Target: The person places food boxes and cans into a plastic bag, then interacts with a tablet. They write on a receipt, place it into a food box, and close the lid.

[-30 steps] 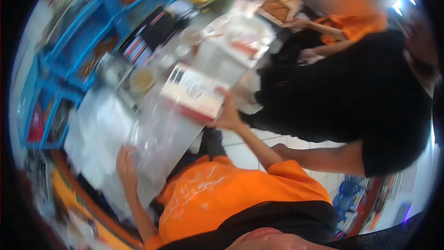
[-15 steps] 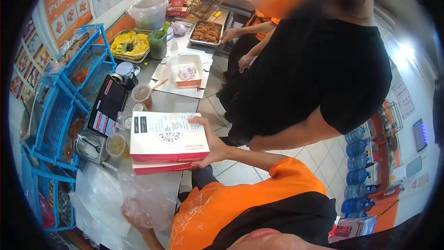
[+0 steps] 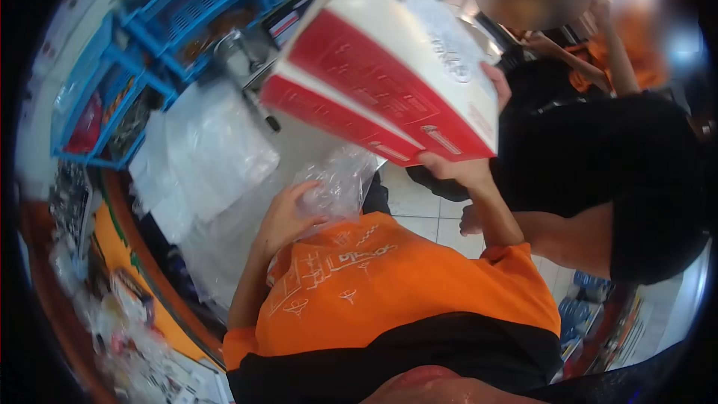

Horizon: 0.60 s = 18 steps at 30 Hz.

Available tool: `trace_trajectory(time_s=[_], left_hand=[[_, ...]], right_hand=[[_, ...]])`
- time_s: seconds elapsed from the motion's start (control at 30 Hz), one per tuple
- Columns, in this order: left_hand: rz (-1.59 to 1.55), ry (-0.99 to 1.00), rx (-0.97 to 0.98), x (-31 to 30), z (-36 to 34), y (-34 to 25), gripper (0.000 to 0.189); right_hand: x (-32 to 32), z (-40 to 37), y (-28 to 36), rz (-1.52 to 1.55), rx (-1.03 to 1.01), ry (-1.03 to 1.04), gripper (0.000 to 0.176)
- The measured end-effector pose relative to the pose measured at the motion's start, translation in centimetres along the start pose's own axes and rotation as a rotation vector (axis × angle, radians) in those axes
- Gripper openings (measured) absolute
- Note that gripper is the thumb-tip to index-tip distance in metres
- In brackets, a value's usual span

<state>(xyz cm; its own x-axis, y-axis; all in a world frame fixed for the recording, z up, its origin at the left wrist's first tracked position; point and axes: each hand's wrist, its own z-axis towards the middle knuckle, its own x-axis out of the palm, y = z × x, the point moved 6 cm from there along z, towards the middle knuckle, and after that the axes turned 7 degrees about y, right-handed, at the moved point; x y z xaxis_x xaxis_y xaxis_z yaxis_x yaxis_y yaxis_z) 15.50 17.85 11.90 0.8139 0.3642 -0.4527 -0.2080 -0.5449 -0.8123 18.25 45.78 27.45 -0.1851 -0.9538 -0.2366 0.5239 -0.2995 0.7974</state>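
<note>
A: What has moved in the last half second?

B: The 2 stacked boxes (image 3: 389, 67). They were held level, low over the tabletop (image 3: 295, 142); now they are up near the camera and tipped steeply, red sides facing us, white printed top turned away.

A: Who has them?

B: The right hand (image 3: 460, 170). It is closed round the lower right edge of the stack, thumb underneath, and the fingertips (image 3: 497, 81) show past the far side.

A: And the other one?

B: The left hand (image 3: 288, 213) is closed on a clear plastic bag (image 3: 338, 178), bunched up in front of the orange shirt (image 3: 374, 284). It has come in from the tabletop edge toward the body.

A: So how do boxes and bag stand?

B: The stack hangs just above the bag, its lower corner near the crumpled plastic. No part of it is inside. I cannot tell whether the bag's mouth is open.

A: Anything else about?

B: A pile of clear bags (image 3: 209, 150) lies on the tabletop, with blue baskets (image 3: 149, 37) behind it. A person in a black shirt (image 3: 598, 172) stands close on the right, hands apart from the boxes.
</note>
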Motion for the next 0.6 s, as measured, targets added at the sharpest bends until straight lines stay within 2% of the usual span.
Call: trace_trajectory(time_s=[0.03, 0.07, 0.1, 0.17, 0.2, 0.27, 0.3, 0.37, 0.4, 0.47, 0.5, 0.57, 0.6], left_hand=[[0.038, -0.21, 0.035, -0.5, -0.9, -0.8, 0.078], [0.082, -0.41, 0.075, -1.1, -1.8, -1.6, 0.078], [0.083, -0.422, 0.068, -1.5, -2.7, -3.0, 0.078], [0.81, -0.681, 0.24, -2.9, -3.0, -8.3, 0.075], [0.807, -0.685, 0.236, -3.1, -3.1, -9.1, 0.075], [0.184, -0.54, 0.267, -3.7, -2.2, -8.7, 0.075], [0.188, -0.548, 0.268, -3.8, -1.8, -8.0, 0.075], [-0.522, -0.481, 0.068, -3.8, -0.3, -3.5, 0.07], [-0.519, -0.482, 0.069, -3.8, -0.1, -3.6, 0.07], [0.532, -0.474, 0.436, -2.9, -0.1, -8.3, 0.059], [0.531, -0.471, 0.436, -2.3, 0.3, -8.1, 0.059], [0.287, -0.188, 0.405, 0.2, 2.6, -6.3, 0.047], [0.291, -0.186, 0.413, 0.1, 3.1, -6.2, 0.047]], right_hand=[[0.6, -0.4, 0.2, 0.149, 0.062, -0.047, 0.121], [0.9, -0.2, 0.5, 0.158, 0.046, -0.038, 0.121], [1.1, 0.0, 1.1, 0.159, 0.024, -0.035, 0.12], [0.6, 0.6, -0.8, 0.149, 0.028, -0.028, 0.119], [0.6, 0.7, -0.7, 0.147, 0.028, -0.024, 0.118], [0.9, 0.6, -0.9, 0.172, 0.031, -0.026, 0.118], [0.9, 0.7, -1.0, 0.195, 0.035, -0.036, 0.118], [1.3, 0.9, -1.0, 0.14, -0.038, -0.035, 0.117], [1.7, 0.9, -0.9, 0.128, -0.05, -0.026, 0.118], [2.7, 1.1, -0.6, 0.094, -0.073, -0.002, 0.119], [3.3, 1.2, -0.8, 0.092, -0.081, -0.015, 0.118], [4.7, 1.3, -0.8, 0.175, -0.098, 0.002, 0.118], [5.4, 1.2, -0.5, 0.133, -0.082, 0.046, 0.119]])
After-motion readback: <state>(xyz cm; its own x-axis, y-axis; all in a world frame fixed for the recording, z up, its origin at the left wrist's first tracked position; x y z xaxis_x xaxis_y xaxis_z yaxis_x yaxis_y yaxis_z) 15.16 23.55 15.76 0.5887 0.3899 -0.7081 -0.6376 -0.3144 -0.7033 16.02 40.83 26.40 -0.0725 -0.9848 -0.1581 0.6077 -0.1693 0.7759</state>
